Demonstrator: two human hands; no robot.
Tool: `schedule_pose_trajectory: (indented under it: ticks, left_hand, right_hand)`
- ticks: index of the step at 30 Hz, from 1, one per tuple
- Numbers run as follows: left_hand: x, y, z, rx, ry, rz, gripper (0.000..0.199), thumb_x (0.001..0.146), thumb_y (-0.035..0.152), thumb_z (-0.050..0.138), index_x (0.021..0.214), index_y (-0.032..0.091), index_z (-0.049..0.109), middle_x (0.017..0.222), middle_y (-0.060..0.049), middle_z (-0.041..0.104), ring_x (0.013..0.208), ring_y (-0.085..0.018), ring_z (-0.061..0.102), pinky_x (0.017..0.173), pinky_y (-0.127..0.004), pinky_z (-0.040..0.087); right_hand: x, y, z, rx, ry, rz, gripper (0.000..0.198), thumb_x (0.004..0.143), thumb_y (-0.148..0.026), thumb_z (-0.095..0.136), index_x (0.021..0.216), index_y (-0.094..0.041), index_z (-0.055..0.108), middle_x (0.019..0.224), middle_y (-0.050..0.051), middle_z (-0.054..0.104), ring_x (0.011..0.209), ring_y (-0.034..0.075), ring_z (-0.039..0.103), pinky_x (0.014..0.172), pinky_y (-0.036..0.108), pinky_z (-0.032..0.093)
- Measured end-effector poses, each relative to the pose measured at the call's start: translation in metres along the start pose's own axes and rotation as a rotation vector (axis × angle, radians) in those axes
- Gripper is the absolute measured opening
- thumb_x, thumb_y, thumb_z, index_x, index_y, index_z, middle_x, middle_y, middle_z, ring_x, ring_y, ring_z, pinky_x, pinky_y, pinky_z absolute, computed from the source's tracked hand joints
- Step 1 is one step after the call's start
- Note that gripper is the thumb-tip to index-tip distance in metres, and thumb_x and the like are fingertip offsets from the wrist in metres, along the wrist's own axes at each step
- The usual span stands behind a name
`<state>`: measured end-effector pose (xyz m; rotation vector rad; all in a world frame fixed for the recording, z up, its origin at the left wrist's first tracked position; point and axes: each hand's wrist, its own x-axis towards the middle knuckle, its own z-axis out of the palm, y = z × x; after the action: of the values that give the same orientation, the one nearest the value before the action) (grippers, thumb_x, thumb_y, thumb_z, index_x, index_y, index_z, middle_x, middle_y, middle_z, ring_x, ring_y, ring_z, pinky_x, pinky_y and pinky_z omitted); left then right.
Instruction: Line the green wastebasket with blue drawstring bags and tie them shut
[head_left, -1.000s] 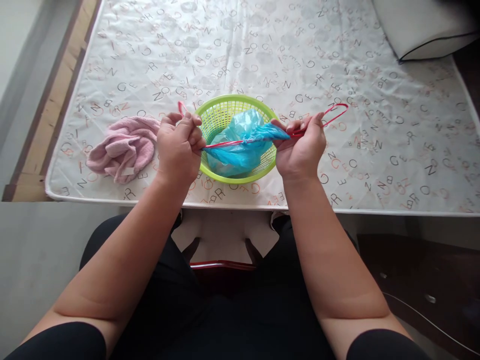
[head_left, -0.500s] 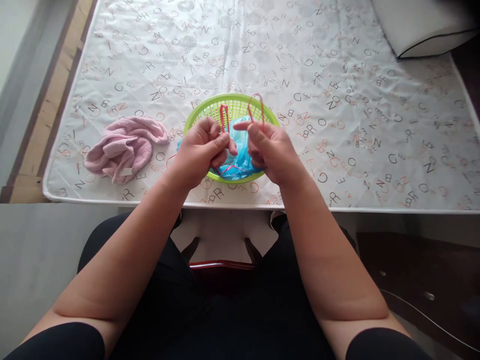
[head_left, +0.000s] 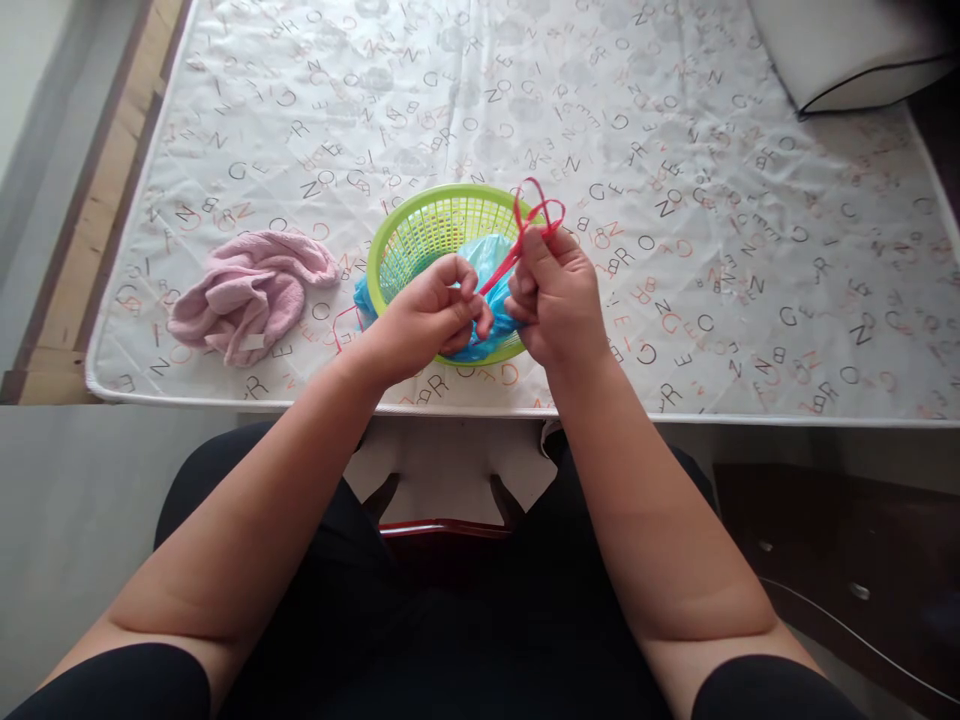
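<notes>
Looped red ribbon (head_left: 508, 262) runs between my two hands, above a green plastic basket (head_left: 420, 210). My right hand (head_left: 561, 295) is closed on it, with loops standing up over the thumb. My left hand (head_left: 442, 315) pinches the lower end of the ribbon near the basket's front; its fingertips are partly curled. Inside the basket lies a crumpled blue plastic bag (head_left: 487, 338), partly hidden behind my hands. Another bit of blue plastic (head_left: 364, 297) shows at the basket's left side, with a thin red strand (head_left: 346, 322) beside it.
A crumpled pink cloth (head_left: 251, 295) lies left of the basket on the letter-printed white tablecloth (head_left: 712, 260). A white object with black edging (head_left: 855, 60) stands at the far right corner. The table's front edge (head_left: 465, 412) is close to my forearms.
My right hand has gathered the ribbon loops together and turned upward. The left hand has shifted slightly right and down, and the ribbon is now stretched between both hands.
</notes>
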<state>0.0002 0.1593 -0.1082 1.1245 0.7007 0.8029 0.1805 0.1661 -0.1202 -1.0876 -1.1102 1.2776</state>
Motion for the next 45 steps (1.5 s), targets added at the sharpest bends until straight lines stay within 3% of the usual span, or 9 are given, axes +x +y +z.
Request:
schedule_pose_trajectory:
  ticks: [6, 10, 13, 20, 25, 30, 34, 39, 45]
  left_hand:
    - [-0.002, 0.000, 0.007, 0.308, -0.138, -0.009, 0.007, 0.095, 0.027, 0.075, 0.097, 0.021, 0.079, 0.067, 0.001, 0.053, 0.056, -0.011, 0.047, 0.050, -0.024, 0.033]
    - [-0.003, 0.001, 0.008, 0.334, 0.125, -0.023, 0.019, 0.096, 0.028, 0.070, 0.103, 0.020, 0.086, 0.059, 0.004, 0.045, 0.051, -0.010, 0.039, 0.049, -0.026, 0.030]
    - [-0.002, 0.000, 0.006, 0.363, 0.247, 0.021, 0.022, 0.095, 0.031, 0.075, 0.108, 0.020, 0.088, 0.058, 0.004, 0.046, 0.053, -0.011, 0.041, 0.050, -0.027, 0.033]
    - [-0.001, -0.010, 0.010, 0.527, 0.184, 0.206, 0.044, 0.094, 0.052, 0.088, 0.129, 0.026, 0.087, 0.062, 0.003, 0.057, 0.065, -0.016, 0.058, 0.058, -0.030, 0.043]
    - [-0.004, -0.009, 0.024, 0.564, 0.262, 0.275, 0.042, 0.103, 0.058, 0.075, 0.116, 0.020, 0.089, 0.084, -0.005, 0.078, 0.086, -0.021, 0.072, 0.075, -0.032, 0.056]
    - [-0.002, -0.007, 0.026, 0.596, 0.261, 0.269, 0.028, 0.099, 0.049, 0.083, 0.110, 0.024, 0.090, 0.066, 0.000, 0.063, 0.067, -0.018, 0.061, 0.062, -0.031, 0.048]
    - [-0.002, -0.008, 0.024, 0.648, 0.256, 0.230, 0.020, 0.097, 0.042, 0.086, 0.105, 0.024, 0.090, 0.058, 0.004, 0.049, 0.058, -0.014, 0.048, 0.056, -0.031, 0.039]
    - [-0.003, -0.008, 0.029, 0.810, 0.254, 0.184, 0.016, 0.097, 0.036, 0.083, 0.095, 0.022, 0.088, 0.060, 0.004, 0.053, 0.058, -0.012, 0.044, 0.058, -0.029, 0.037]
    - [-0.002, -0.007, 0.029, 0.995, 0.208, 0.164, 0.015, 0.099, 0.030, 0.078, 0.090, 0.021, 0.086, 0.062, 0.003, 0.058, 0.060, -0.013, 0.045, 0.061, -0.029, 0.035]
  right_hand:
    - [0.004, 0.004, -0.005, 0.008, 0.089, 0.017, 0.071, 0.088, -0.100, 0.057, 0.105, -0.031, 0.060, 0.067, -0.007, 0.025, 0.051, 0.012, 0.025, 0.048, 0.031, 0.019]
    - [-0.002, -0.010, 0.002, 0.117, 0.175, 0.024, 0.062, 0.091, -0.091, 0.065, 0.109, -0.032, 0.062, 0.065, -0.008, 0.029, 0.052, 0.013, 0.023, 0.048, 0.031, 0.023]
    - [-0.003, -0.016, 0.005, 0.108, 0.165, -0.027, 0.056, 0.095, -0.088, 0.064, 0.106, -0.033, 0.065, 0.065, -0.006, 0.034, 0.054, 0.014, 0.031, 0.051, 0.030, 0.032]
    - [-0.008, -0.019, 0.013, 0.098, 0.147, -0.266, 0.064, 0.105, -0.087, 0.043, 0.080, -0.028, 0.049, 0.078, 0.003, 0.054, 0.081, 0.022, 0.062, 0.079, 0.041, 0.058]
    - [-0.017, -0.020, 0.020, -0.081, 0.080, -0.302, 0.066, 0.110, -0.080, 0.032, 0.074, -0.026, 0.041, 0.086, 0.007, 0.058, 0.096, 0.025, 0.066, 0.099, 0.048, 0.059]
    - [-0.019, -0.016, 0.017, -0.324, 0.009, -0.383, 0.057, 0.110, -0.075, 0.044, 0.082, -0.026, 0.052, 0.102, 0.010, 0.064, 0.110, 0.029, 0.065, 0.103, 0.053, 0.058]
    - [-0.021, -0.018, 0.016, -0.431, 0.055, -0.361, 0.056, 0.110, -0.077, 0.042, 0.089, -0.028, 0.059, 0.096, 0.010, 0.061, 0.112, 0.031, 0.065, 0.101, 0.054, 0.058]
    - [-0.020, -0.023, 0.020, -0.299, 0.100, -0.310, 0.065, 0.109, -0.083, 0.030, 0.077, -0.027, 0.042, 0.080, 0.006, 0.051, 0.084, 0.025, 0.061, 0.080, 0.045, 0.059]
    - [-0.014, -0.034, 0.019, -0.118, 0.143, -0.215, 0.076, 0.096, -0.093, 0.053, 0.072, -0.027, 0.026, 0.065, -0.002, 0.025, 0.061, 0.019, 0.039, 0.054, 0.035, 0.040]
